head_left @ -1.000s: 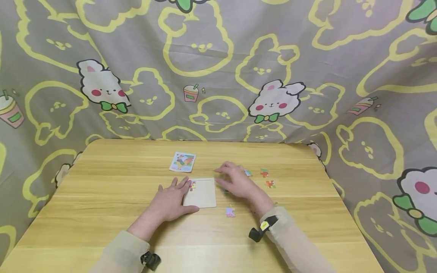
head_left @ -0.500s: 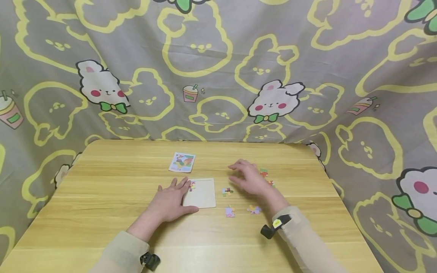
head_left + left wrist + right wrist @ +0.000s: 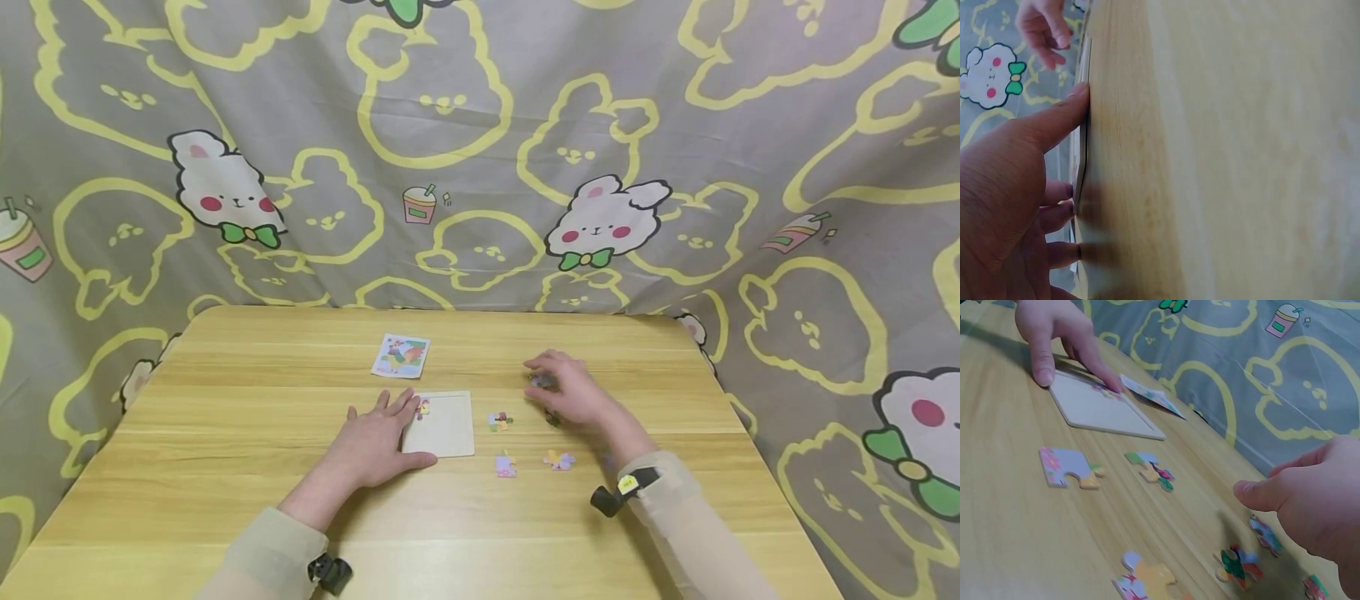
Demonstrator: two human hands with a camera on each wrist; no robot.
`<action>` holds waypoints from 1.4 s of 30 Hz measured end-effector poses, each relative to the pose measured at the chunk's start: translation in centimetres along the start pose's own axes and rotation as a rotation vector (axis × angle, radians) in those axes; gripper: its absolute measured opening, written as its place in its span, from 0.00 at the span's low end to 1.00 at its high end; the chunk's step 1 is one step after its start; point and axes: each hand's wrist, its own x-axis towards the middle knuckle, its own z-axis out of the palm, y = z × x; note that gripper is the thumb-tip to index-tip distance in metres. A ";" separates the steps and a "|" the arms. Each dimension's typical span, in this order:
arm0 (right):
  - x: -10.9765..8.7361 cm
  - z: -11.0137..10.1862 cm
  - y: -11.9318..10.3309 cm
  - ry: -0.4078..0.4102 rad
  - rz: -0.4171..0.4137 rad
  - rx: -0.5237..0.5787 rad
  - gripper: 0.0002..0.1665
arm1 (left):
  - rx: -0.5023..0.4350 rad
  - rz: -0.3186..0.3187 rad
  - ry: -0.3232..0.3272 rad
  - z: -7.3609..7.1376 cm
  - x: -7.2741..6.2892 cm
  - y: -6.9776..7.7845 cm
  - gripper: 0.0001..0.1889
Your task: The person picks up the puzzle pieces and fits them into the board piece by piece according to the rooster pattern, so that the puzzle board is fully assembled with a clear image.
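Note:
A pale square puzzle tray [image 3: 442, 429] lies on the wooden table, with one colourful jigsaw piece [image 3: 422, 407] at its upper left. My left hand [image 3: 375, 446] rests spread along the tray's left side, thumb at the near edge and a finger by that piece. Over the loose pieces to the right hovers my right hand [image 3: 572, 393]. Its fingers are loosely bent, and the right wrist view shows nothing between the thumb and fingers. Below it lie a blue jigsaw piece [image 3: 1266, 534] and a green-and-blue jigsaw piece [image 3: 1235, 565], both apart from the thumb.
Between tray and right hand lie a multicoloured piece [image 3: 500, 421], a purple piece [image 3: 506, 465] and an orange-and-purple piece [image 3: 558, 459]. A red-and-green piece [image 3: 1316, 587] lies partly out of frame. Behind the tray is a picture card [image 3: 401, 357]. A patterned curtain [image 3: 480, 167] hangs beyond the table.
My right hand has moved right, from beside the tray's far corner to above the loose pieces, uncovering the multicoloured and orange-and-purple ones. My left hand and the tray have stayed put.

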 end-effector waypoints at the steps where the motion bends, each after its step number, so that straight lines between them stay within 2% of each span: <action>1: 0.0 0.0 0.2 0.002 0.005 -0.009 0.29 | 0.000 0.000 0.000 0.0 0.0 0.0 0.56; 11: -0.2 -0.2 1.2 0.005 0.092 -0.103 0.32 | 0.003 -0.004 -0.013 -0.2 -0.1 0.0 0.56; 18: -0.2 -0.1 1.7 0.030 0.168 -0.117 0.26 | -0.001 -0.005 -0.009 -0.1 -0.1 -0.1 0.56; 23: -0.3 -0.1 1.8 0.016 0.195 -0.108 0.22 | -0.001 -0.002 -0.006 0.0 -0.2 -0.1 0.56; 34: -0.1 0.4 1.7 0.033 0.164 -0.042 0.16 | 0.001 -0.001 -0.006 0.1 0.0 -0.1 0.56; 39: -0.3 0.7 1.6 0.050 0.122 -0.058 0.18 | 0.002 0.000 -0.004 0.2 0.0 -0.2 0.56; 42: -0.5 0.9 1.6 0.029 0.103 -0.055 0.20 | 0.003 0.002 -0.006 0.2 -0.1 -0.2 0.56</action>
